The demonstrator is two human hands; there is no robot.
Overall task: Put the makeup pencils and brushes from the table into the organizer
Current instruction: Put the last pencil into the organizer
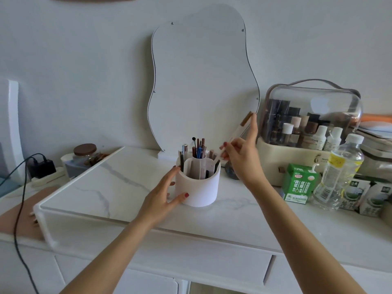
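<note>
While your left hand (167, 192) cups the side of the white organizer (198, 183) on the bench (118, 183), fingers spread and loosely curved against its wall, your right hand (241, 153) pinches a tilted pencil (235, 134) just above the organizer's right rim, brown cap pointing up and away. Other pencils (199, 148) stand upright in the organizer's compartments, in front of the mirror (201, 77).

Centre frame, the left hand (167, 193) cups the side of the round white divided organizer (197, 183) on the white marble bench (118, 183). Just right of its rim, the right hand (240, 154) pinches a slim clear-handled, brown-tipped makeup brush (235, 135), tilted up-right.
</note>
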